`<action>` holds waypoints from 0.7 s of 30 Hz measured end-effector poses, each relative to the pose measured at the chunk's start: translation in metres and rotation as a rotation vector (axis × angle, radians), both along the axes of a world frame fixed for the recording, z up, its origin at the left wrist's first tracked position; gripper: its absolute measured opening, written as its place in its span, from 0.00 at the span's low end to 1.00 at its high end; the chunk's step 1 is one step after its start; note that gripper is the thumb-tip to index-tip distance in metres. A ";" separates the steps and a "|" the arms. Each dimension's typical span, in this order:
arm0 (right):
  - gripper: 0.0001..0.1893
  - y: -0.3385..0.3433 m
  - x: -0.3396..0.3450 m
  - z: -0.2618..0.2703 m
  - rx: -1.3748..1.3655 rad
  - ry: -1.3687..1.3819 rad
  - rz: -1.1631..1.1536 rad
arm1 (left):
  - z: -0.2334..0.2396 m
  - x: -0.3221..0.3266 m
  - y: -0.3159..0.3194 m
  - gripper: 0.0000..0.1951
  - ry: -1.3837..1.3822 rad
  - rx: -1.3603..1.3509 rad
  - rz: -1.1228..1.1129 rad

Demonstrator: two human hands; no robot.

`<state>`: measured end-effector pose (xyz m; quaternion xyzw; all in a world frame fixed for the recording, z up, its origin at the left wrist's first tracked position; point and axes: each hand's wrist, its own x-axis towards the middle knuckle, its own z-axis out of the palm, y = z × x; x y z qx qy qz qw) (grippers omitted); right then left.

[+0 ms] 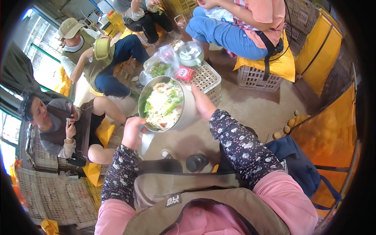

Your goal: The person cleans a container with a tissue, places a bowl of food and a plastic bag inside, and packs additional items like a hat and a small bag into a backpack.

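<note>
Between my two hands is a deep round metal bowl (189, 110), its mouth tilted toward the left. Inside lies food (163, 105): pale strands like noodles or shredded vegetable, green vegetable pieces and red bits. My left hand (132, 133) grips the near-left rim, thumb at the edge. Around the right wall curls my right hand (204, 101), its fingers partly hidden behind the bowl. A white tissue-like piece (147, 142) hangs just below my left hand. Beyond the bowl, an upturned plastic crate (216, 77) carries a clear bag of green grapes (160, 69), a red packet (185, 73) and another metal bowl (191, 54).
Several people sit around on crates; one at left holds a green container (101, 48). On the floor before me stands a dark round-topped container (196, 163). A navy bag (293, 164) and an orange sack of round produce (326, 138) are at my right. Stacked crates (50, 194) line the left.
</note>
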<state>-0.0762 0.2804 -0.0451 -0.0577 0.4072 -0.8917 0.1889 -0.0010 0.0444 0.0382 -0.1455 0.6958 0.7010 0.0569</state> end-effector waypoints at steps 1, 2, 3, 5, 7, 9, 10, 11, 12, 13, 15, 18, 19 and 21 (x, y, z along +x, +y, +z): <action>0.24 0.000 0.001 0.004 -0.010 0.006 0.002 | 0.004 0.001 -0.002 0.06 0.006 -0.010 0.002; 0.23 -0.001 0.001 0.008 -0.064 -0.044 0.011 | 0.008 0.002 -0.003 0.05 -0.006 0.004 0.027; 0.21 -0.001 0.001 0.011 -0.116 -0.089 0.022 | 0.013 0.003 -0.002 0.05 -0.015 0.020 0.052; 0.20 0.003 0.002 0.003 -0.026 0.096 -0.036 | 0.017 0.012 0.008 0.05 -0.011 -0.007 0.116; 0.19 0.008 -0.003 0.009 0.060 0.320 -0.098 | 0.020 0.011 0.005 0.06 0.010 -0.093 0.077; 0.19 0.010 0.003 0.014 0.136 0.329 -0.174 | 0.018 0.010 0.000 0.08 -0.015 -0.146 -0.011; 0.19 0.011 0.008 0.019 0.132 0.348 -0.177 | 0.021 0.013 0.004 0.08 -0.018 -0.132 -0.020; 0.20 0.013 0.013 0.024 0.135 0.399 -0.154 | 0.023 0.016 0.006 0.08 -0.023 -0.118 -0.031; 0.20 0.016 0.016 0.031 0.138 0.448 -0.130 | 0.021 0.018 0.004 0.08 -0.034 -0.126 0.008; 0.20 0.019 0.017 0.036 0.135 0.462 -0.133 | 0.021 0.021 0.000 0.08 -0.034 -0.141 -0.061; 0.21 0.026 0.018 0.041 0.141 0.614 -0.048 | 0.022 0.024 0.003 0.07 -0.031 -0.176 -0.107; 0.21 0.031 0.019 0.046 -0.020 0.461 0.163 | 0.029 0.029 0.013 0.07 -0.055 -0.168 -0.202; 0.21 0.033 0.022 0.050 -0.171 0.266 0.307 | 0.028 0.031 0.013 0.07 -0.061 -0.165 -0.201; 0.23 0.035 0.024 0.053 -0.167 0.232 0.367 | 0.029 0.035 0.013 0.08 -0.074 -0.185 -0.223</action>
